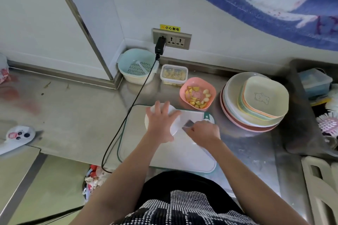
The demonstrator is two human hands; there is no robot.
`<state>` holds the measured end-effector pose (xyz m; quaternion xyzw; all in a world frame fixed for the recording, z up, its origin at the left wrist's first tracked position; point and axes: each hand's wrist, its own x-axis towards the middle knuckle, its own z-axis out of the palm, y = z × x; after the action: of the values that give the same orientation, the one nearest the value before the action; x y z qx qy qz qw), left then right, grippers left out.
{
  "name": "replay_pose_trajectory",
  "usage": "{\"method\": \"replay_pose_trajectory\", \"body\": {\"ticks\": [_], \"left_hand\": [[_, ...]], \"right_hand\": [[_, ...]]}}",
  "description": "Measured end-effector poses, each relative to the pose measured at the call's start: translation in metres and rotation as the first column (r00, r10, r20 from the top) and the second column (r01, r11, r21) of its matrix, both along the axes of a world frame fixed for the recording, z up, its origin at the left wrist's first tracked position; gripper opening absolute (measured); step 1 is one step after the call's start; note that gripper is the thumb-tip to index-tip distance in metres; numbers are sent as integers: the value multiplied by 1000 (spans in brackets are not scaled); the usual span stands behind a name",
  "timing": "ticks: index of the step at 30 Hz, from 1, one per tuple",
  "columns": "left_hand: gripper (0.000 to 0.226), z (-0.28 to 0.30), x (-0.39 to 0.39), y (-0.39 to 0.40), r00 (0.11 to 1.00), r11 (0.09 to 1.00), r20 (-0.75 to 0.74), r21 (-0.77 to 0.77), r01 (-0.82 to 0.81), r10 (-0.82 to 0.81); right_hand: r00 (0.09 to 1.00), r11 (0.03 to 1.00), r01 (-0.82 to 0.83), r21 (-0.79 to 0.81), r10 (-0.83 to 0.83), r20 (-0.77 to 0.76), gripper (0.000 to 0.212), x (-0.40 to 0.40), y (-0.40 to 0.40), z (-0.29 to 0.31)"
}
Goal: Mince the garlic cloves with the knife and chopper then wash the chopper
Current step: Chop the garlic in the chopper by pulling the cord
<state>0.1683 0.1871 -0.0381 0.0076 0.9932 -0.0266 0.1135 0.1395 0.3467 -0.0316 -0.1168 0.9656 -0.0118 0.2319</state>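
Two hands over one cutting board (164,153). Left hand (161,124) lies flat, fingers spread, on one white plate (172,128) at the board's far edge. Right hand (203,132) grips the knife (190,118), blade angled against the plate rim; any garlic under it is too blurred to tell. One pink bowl (210,88) just behind holds yellow pieces plus about four pale garlic cloves (206,95). One lidded container (174,75), one colander bowl (137,65), one stack of plates (256,102) to the right.

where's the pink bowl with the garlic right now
In the head view the pink bowl sits behind the cutting board, between the clear lidded container and the plate stack.
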Motion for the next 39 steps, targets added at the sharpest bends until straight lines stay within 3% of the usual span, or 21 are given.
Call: {"method": "replay_pose_trajectory", "body": {"ticks": [2,5,7,9,12,15,17,20,24,27,30,33,35,37,39], "left_hand": [[93,2,-2,-3,998,998,28,34,-49,48],[93,4,-4,-9,990,989,74,80,-123,117],[92,3,-3,-7,994,995,72,57,-87,83],[91,3,-3,1,997,998,66,43,-36,33],[87,2,-2,13,999,999,45,18,27,-28],[81,0,1,11,1000,999,17,46,-9,9],[86,1,3,12,998,997,44,64,-45,42],[92,4,2,13,998,998,57,51,-28,25],[94,6,2,13,997,998,65,56,-32,28],[93,4,4,13,999,999,48,45,-5,3],[94,4,3,13,999,999,53,39,7,-9],[90,7,3,19,996,996,38,-12,86,-85],[86,5,6,20,997,997,11,-3,82,-82],[85,5,9,21,998,998,7,6,66,-66],[88,6,11,22,996,997,19,-7,82,-82]], "right_hand": [[973,973,228,42,-230,26,28,0,52,-9],[839,832,539,131,-544,6,26,13,118,0],[768,763,639,95,-640,-20,28,12,128,8],[822,820,568,68,-569,-9,32,8,99,7],[990,990,143,4,-143,9,34,17,9,1],[998,998,-58,-22,57,-14,34,18,-37,12],[1000,1000,14,1,-14,-19,36,11,-19,9],[966,963,258,74,-258,-14,37,6,44,-3],[773,758,630,169,-633,-47,26,11,140,5],[658,651,744,149,-753,3,25,12,153,10],[774,776,622,100,-629,74,31,9,107,6],[963,966,260,9,-260,78,32,19,29,4],[995,993,92,-69,-90,32,29,25,-5,6],[996,993,94,-75,-93,18,32,19,-11,8],[970,969,241,-47,-238,56,33,13,11,5]]}}
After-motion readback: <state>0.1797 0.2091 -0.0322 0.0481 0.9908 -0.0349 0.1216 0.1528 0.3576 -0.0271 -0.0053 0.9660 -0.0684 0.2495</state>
